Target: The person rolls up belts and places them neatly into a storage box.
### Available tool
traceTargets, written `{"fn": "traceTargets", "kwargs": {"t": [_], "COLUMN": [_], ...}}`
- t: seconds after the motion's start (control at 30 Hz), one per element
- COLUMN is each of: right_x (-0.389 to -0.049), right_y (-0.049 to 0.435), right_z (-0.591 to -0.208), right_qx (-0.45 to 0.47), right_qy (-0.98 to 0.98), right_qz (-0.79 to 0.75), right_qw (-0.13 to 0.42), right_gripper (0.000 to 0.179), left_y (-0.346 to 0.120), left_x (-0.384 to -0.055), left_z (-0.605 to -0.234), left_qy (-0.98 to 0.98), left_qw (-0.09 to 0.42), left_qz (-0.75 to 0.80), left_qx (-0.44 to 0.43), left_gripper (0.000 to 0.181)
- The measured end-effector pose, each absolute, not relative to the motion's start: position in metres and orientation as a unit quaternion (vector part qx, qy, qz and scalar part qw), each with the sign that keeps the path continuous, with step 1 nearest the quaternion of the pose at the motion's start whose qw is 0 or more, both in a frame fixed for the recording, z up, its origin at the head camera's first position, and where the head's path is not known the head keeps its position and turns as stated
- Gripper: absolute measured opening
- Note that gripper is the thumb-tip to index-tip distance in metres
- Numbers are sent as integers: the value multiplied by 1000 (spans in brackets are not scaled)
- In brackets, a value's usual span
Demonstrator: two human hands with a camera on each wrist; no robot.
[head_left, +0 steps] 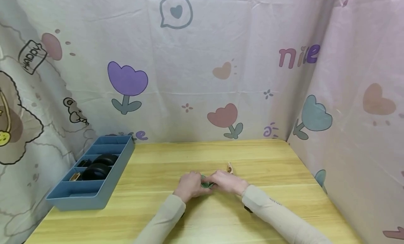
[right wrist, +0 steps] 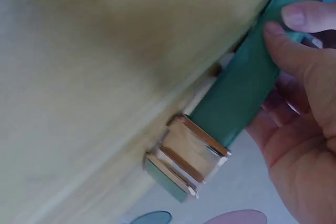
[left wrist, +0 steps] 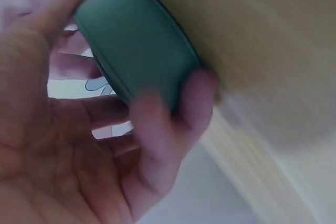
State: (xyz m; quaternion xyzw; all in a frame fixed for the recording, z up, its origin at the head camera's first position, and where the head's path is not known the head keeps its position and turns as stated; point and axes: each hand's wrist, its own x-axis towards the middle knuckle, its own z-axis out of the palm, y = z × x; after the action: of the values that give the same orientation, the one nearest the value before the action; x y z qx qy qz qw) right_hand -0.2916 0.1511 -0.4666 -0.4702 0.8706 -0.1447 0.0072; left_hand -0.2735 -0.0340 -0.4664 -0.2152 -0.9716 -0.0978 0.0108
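Observation:
A green belt (head_left: 206, 183) is coiled into a roll between both hands, over the middle of the table. My left hand (head_left: 189, 186) grips the roll; the left wrist view shows its fingers curled round the outer face of the belt (left wrist: 142, 45). On the other side, my right hand (head_left: 225, 180) pinches the belt (right wrist: 244, 85), its thumb lying on the outer face. Beyond the right hand sticks out a gold-coloured buckle (right wrist: 189, 148) at the belt's end, also visible in the head view. The right hand's other fingertips are partly hidden behind the belt.
At the table's left stands a blue divided box (head_left: 118, 180). It holds black rolled belts (head_left: 96, 171), one with a gold-coloured buckle (head_left: 75, 176). A patterned cloth (head_left: 189, 61) hangs behind the wooden table (head_left: 151, 209) and along its sides.

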Motion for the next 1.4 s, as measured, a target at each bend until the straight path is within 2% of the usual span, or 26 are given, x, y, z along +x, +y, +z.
{"fn": "traceTargets", "kwargs": {"t": [0.2, 0.4, 0.5, 0.6, 0.7, 0.77, 0.9, 1.0, 1.17, 1.33, 1.4], "right_x": [-292, -289, -288, -287, -286, -284, -283, -282, -283, -282, -281], "right_y": [153, 150, 150, 151, 153, 154, 156, 157, 159, 159, 159], "right_z": [-465, -465, -466, -469, -472, -473, -474, -474, -474, -473, -473], "right_qx": [-469, -476, -463, -454, -451, -452, -454, -456, -463, -453, -435], "right_qy": [869, 871, 880, 885, 888, 889, 885, 881, 880, 886, 894], "right_qz": [-148, -116, -106, -100, -89, -61, 8, 21, -12, -83, -103], "right_qw": [56, 37, 23, 14, -6, -38, -103, -121, -107, -50, -26], "right_gripper": [35, 28, 26, 17, 17, 24, 36, 39, 42, 44, 45], "left_y": [-37, -39, -38, -35, -32, -32, -36, -38, -39, -39, -40], "left_x": [-274, -274, -272, -270, -270, -271, -272, -272, -272, -272, -272], "left_z": [-459, -452, -453, -457, -461, -463, -463, -461, -459, -459, -460], "left_qy": [-963, -950, -955, -963, -968, -966, -954, -946, -943, -942, -940], "left_qw": [-43, -89, -80, -52, -27, -22, -31, -48, -67, -63, -55], "left_qz": [-120, -135, -128, -107, -92, -96, -109, -121, -135, -138, -139], "left_qx": [-238, -265, -256, -240, -234, -240, -276, -296, -297, -301, -307], "left_gripper": [43, 39, 43, 50, 50, 46, 41, 42, 51, 71, 73]}}
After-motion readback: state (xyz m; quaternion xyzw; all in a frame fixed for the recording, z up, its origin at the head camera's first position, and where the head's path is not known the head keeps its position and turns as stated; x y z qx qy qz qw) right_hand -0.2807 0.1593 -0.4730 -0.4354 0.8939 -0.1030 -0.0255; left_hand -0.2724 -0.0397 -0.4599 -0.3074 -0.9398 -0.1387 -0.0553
